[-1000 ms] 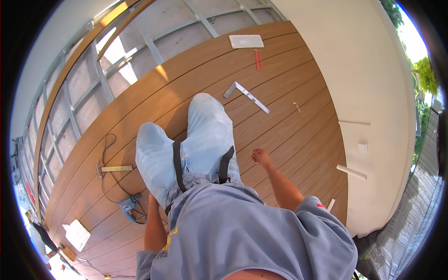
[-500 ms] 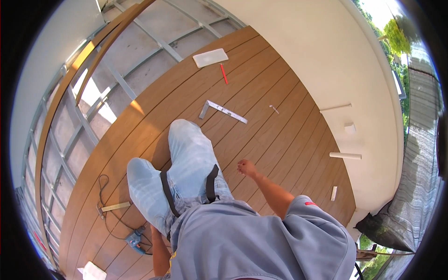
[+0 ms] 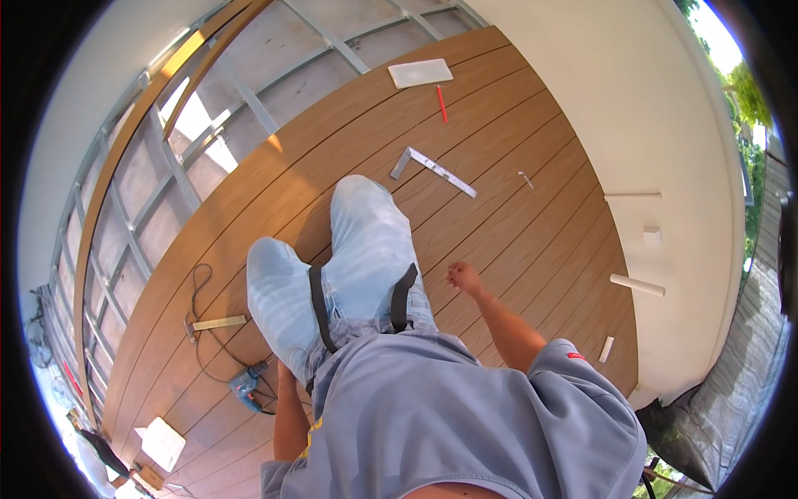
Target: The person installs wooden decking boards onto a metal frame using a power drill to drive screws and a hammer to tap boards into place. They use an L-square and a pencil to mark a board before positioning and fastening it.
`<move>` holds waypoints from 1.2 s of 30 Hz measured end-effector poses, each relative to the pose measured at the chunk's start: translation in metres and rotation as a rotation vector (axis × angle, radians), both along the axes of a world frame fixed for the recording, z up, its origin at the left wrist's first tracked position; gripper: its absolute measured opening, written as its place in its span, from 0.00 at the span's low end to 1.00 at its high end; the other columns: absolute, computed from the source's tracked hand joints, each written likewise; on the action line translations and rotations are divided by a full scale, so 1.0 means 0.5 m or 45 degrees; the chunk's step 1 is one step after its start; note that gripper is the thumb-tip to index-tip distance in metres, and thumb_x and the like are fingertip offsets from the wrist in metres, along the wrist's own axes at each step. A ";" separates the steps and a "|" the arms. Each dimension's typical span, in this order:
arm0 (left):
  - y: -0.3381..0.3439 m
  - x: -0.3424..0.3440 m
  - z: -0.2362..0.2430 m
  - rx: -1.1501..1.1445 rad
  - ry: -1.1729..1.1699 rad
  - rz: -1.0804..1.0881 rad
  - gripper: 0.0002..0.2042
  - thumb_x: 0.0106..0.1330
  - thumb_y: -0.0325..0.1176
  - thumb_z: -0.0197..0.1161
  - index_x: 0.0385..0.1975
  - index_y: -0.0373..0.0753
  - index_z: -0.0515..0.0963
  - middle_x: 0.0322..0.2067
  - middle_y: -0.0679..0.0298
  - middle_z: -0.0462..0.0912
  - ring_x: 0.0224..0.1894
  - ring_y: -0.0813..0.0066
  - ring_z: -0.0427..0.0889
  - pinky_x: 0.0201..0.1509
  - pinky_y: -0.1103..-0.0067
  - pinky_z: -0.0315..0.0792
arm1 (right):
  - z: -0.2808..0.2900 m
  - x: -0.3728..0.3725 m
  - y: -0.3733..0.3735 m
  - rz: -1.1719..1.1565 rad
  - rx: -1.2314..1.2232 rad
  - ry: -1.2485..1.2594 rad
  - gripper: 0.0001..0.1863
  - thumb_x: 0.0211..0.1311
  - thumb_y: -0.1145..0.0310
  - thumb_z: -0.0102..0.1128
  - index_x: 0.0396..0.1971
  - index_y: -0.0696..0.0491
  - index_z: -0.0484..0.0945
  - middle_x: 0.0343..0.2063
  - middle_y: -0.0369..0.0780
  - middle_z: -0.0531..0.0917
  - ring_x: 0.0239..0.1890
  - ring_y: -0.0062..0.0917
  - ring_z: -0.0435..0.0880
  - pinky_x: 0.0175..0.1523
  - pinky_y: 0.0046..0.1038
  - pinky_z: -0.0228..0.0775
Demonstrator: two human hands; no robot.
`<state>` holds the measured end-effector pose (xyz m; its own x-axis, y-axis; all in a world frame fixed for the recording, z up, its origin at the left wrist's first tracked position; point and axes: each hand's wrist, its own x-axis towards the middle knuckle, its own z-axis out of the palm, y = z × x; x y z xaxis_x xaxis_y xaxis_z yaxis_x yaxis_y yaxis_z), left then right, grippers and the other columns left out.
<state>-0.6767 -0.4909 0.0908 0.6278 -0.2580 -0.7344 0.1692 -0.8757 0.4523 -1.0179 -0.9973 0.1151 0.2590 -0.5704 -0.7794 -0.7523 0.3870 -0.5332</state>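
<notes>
Hammer point(image 3: 218, 323) and Drill point(image 3: 247, 387) Lie Beside Person point(image 3: 424, 407) on Plank Floor point(image 3: 532, 258)

A person in a grey shirt and pale blue trousers point(image 3: 370, 241) fills the lower centre of the frame. Right of centre, the right hand point(image 3: 463, 277) shows loosely curled fingers, with nothing seen in their hold. The left forearm point(image 3: 289, 420) runs up behind the thigh, which hides the left hand; how its fingers stand cannot be told. Near that forearm, at lower left, lies the blue drill, with the pale-handled hammer just above it. A metal square point(image 3: 440, 172) lies at upper centre, nearest the right hand. Beyond it, a red pencil point(image 3: 442, 105) rests just below a white rectangular piece point(image 3: 421, 73).
</notes>
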 end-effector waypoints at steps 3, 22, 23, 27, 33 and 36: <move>-0.016 -0.007 -0.002 -0.011 0.012 -0.004 0.16 0.66 0.40 0.64 0.49 0.39 0.83 0.39 0.47 0.88 0.43 0.48 0.87 0.45 0.60 0.79 | -0.004 -0.012 -0.009 -0.010 -0.008 -0.005 0.13 0.71 0.68 0.55 0.48 0.60 0.78 0.29 0.41 0.86 0.28 0.24 0.85 0.32 0.27 0.78; 0.001 -0.007 0.007 0.040 0.035 0.024 0.16 0.66 0.40 0.64 0.48 0.39 0.84 0.38 0.47 0.88 0.42 0.49 0.87 0.44 0.60 0.79 | -0.040 0.010 -0.024 0.232 -0.101 0.106 0.17 0.68 0.66 0.58 0.52 0.59 0.77 0.31 0.43 0.87 0.27 0.26 0.85 0.32 0.30 0.79; 0.010 -0.008 0.011 0.053 0.035 0.036 0.16 0.66 0.40 0.64 0.48 0.39 0.84 0.38 0.47 0.88 0.42 0.49 0.87 0.44 0.60 0.79 | -0.033 0.034 -0.027 0.229 -0.087 0.104 0.17 0.68 0.66 0.58 0.52 0.59 0.77 0.31 0.43 0.87 0.27 0.26 0.85 0.32 0.30 0.79; 0.011 -0.014 0.026 0.082 0.065 0.041 0.16 0.66 0.40 0.64 0.48 0.39 0.84 0.38 0.47 0.88 0.42 0.49 0.87 0.44 0.60 0.79 | -0.050 0.104 -0.090 0.487 -0.516 0.195 0.19 0.69 0.63 0.58 0.54 0.56 0.76 0.38 0.46 0.87 0.37 0.40 0.87 0.43 0.37 0.80; 0.024 -0.012 0.096 0.186 0.070 0.073 0.16 0.66 0.40 0.64 0.48 0.39 0.84 0.38 0.48 0.88 0.42 0.49 0.87 0.44 0.60 0.79 | -0.073 0.361 -0.297 0.614 -0.864 0.102 0.26 0.71 0.64 0.56 0.66 0.57 0.68 0.67 0.52 0.70 0.68 0.48 0.69 0.71 0.42 0.64; 0.018 -0.007 0.128 0.229 0.086 0.079 0.15 0.66 0.40 0.64 0.48 0.39 0.84 0.38 0.48 0.88 0.41 0.49 0.88 0.44 0.60 0.79 | -0.125 0.481 -0.408 0.723 -1.178 0.041 0.30 0.71 0.62 0.55 0.68 0.61 0.65 0.71 0.53 0.65 0.73 0.48 0.62 0.75 0.43 0.58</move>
